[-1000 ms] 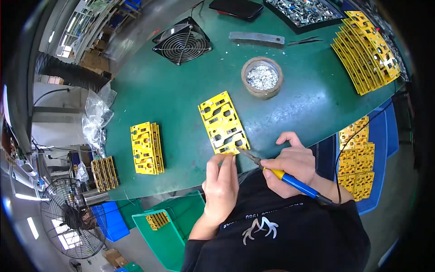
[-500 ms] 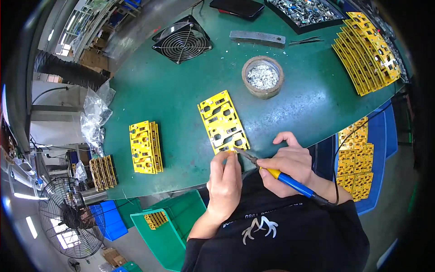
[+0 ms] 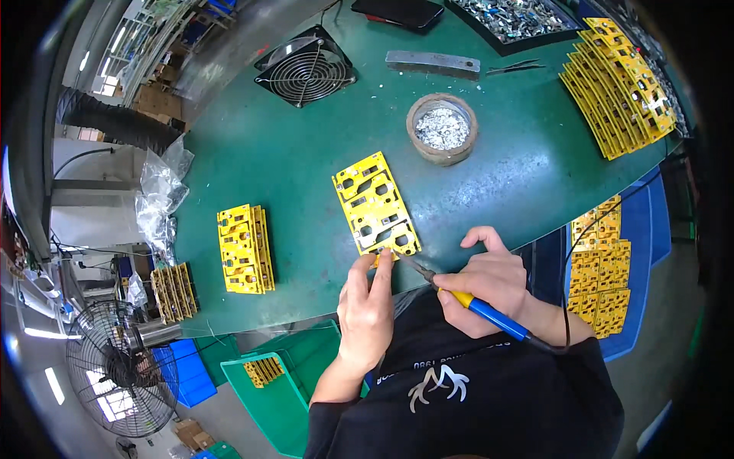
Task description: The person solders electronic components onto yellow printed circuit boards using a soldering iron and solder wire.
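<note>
A yellow circuit board (image 3: pixel 375 200) with cut-out openings lies on the green tabletop in front of me. At its near edge my left hand (image 3: pixel 368 306) has its fingertips on the board, two fingers slightly apart; whether a small part is under them I cannot make out. My right hand (image 3: pixel 489 287) is closed around a soldering iron (image 3: pixel 489 312) with a blue and yellow handle, index finger raised and curled. The iron's tip points at the board's near edge, close to my left fingertips. Its black cable hangs behind the grip.
A round pot (image 3: pixel 442 130) of silvery bits stands beyond the board. Stacked yellow boards stand left (image 3: pixel 245 249) and far right (image 3: pixel 619 88). A square fan (image 3: pixel 306 67), a metal bar (image 3: pixel 433 63), tweezers (image 3: pixel 516 67) and a parts tray (image 3: pixel 516 23) lie at the back.
My left hand has shifted slightly left, and its fingers have spread a little at the board's near edge. My right hand and the soldering iron have barely moved.
</note>
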Action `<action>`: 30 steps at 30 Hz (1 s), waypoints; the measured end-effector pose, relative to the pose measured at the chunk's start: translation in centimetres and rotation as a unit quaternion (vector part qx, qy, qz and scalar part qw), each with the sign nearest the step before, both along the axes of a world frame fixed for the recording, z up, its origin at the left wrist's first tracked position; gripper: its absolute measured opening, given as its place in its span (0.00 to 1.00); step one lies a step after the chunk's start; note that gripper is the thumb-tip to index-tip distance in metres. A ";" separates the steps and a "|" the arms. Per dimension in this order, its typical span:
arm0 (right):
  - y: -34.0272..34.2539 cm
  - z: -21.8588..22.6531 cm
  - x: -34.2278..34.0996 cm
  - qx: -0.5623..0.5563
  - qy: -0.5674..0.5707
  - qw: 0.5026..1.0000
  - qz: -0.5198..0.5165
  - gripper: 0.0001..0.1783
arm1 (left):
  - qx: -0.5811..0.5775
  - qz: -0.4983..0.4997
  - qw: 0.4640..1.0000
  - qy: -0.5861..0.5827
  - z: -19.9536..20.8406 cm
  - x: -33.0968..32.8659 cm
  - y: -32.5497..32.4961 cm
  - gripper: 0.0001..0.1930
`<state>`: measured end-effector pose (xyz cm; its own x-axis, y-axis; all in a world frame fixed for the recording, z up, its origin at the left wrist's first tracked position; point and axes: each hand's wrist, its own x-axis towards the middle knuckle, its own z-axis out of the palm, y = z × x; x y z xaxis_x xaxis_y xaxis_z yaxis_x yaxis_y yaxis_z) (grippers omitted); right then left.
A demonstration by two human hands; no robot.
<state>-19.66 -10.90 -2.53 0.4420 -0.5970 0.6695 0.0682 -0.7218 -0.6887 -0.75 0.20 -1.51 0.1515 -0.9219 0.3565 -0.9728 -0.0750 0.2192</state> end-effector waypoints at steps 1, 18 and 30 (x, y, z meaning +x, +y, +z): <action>0.1 0.0 -0.1 -0.003 0.000 1.000 0.001 0.15 | 0.005 -0.003 1.000 -0.005 0.1 0.0 0.0 0.20; -0.6 0.3 -0.8 -0.005 -0.001 0.999 -0.042 0.14 | 0.057 -0.066 0.996 -0.020 0.8 0.5 0.3 0.32; -2.5 -0.3 -0.9 -0.015 0.000 0.993 -0.120 0.21 | -0.026 -0.126 0.981 0.144 1.6 -3.1 -0.8 0.15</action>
<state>-20.60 -13.44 -2.79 0.2896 -0.6650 0.6884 -0.1078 -0.7373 -0.6669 -3.84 -0.56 0.05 0.0216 -0.9248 0.3800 -0.8562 0.1791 0.4846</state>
